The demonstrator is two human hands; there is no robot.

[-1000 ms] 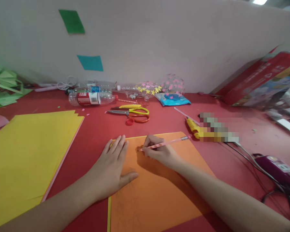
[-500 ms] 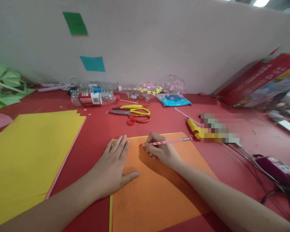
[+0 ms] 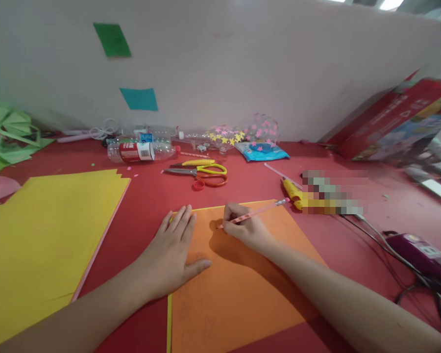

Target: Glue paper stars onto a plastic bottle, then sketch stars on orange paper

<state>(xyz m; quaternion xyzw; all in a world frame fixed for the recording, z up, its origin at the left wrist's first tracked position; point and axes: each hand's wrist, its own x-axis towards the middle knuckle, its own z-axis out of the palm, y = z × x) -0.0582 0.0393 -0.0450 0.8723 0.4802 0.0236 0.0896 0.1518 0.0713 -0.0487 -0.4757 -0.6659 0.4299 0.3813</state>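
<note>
An orange sheet of paper (image 3: 250,299) lies in front of me, with a yellow edge showing beneath it at the left and top. Faint pencilled star outlines (image 3: 198,321) mark its lower left part. My left hand (image 3: 176,252) rests flat across the sheet's left edge, fingers spread. Between the thumb and fingers of my right hand (image 3: 248,228) is a pink patterned pencil (image 3: 259,212). Its point is at the upper part of the orange sheet, and its eraser end leans up to the right.
Yellow paper sheets (image 3: 51,235) lie at the left. Behind are scissors (image 3: 209,175), a red bottle cap (image 3: 198,185), plastic bottles (image 3: 161,149) and a blue packet (image 3: 262,152). On the right are a yellow glue gun (image 3: 293,193), cables and a purple device (image 3: 417,252).
The pencil's eraser end has swung upward, and its tip has shifted slightly down and right on the orange sheet. My left hand has stayed in place.
</note>
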